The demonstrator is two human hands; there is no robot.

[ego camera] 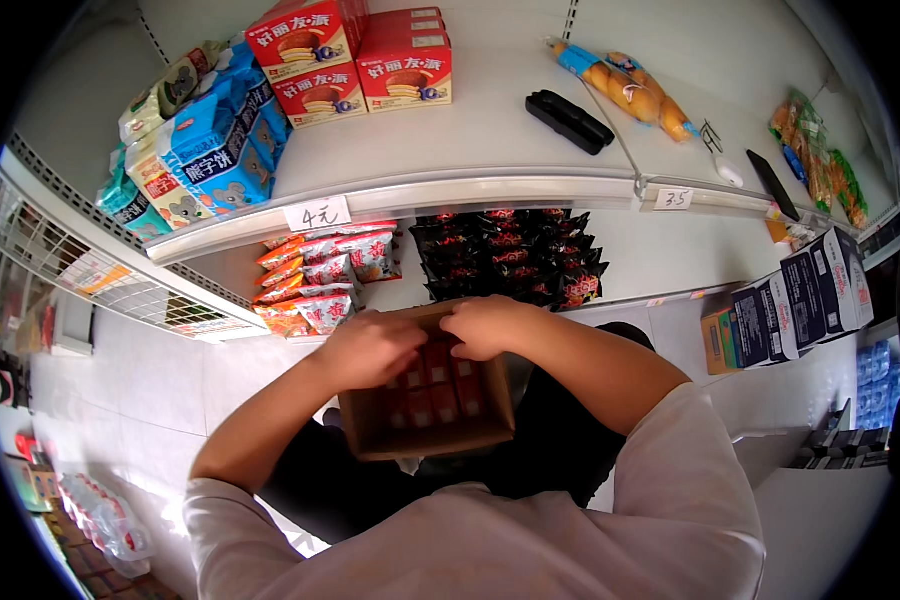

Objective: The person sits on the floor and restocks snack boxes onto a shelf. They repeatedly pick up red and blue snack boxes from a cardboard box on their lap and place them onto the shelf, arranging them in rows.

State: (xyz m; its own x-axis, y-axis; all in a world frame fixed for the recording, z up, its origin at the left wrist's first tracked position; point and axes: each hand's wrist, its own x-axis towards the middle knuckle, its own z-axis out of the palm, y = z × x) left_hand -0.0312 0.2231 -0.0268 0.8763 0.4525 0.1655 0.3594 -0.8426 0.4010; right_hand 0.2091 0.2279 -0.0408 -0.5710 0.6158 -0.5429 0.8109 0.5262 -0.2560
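An opened cardboard box (435, 446) rests at my lap, with several small red boxes (431, 401) in rows inside it. My left hand (379, 349) reaches over the box's left side, its fingers bent and blurred above the red boxes. At the far rim is my right hand (487, 326), fingers curled and thumb pointing inward. Whether either hand grips anything is hidden by the fingers and the shade in the box.
Beyond the box stands a shelf unit (450, 191). Its upper board bears red snack cartons (405, 71), blue biscuit packs (229, 161), a black case (568, 121) and bagged bread (622, 86). Black snack packets (506, 255) and orange-silver packets (326, 277) lie below. Dark cartons (802, 300) stand right.
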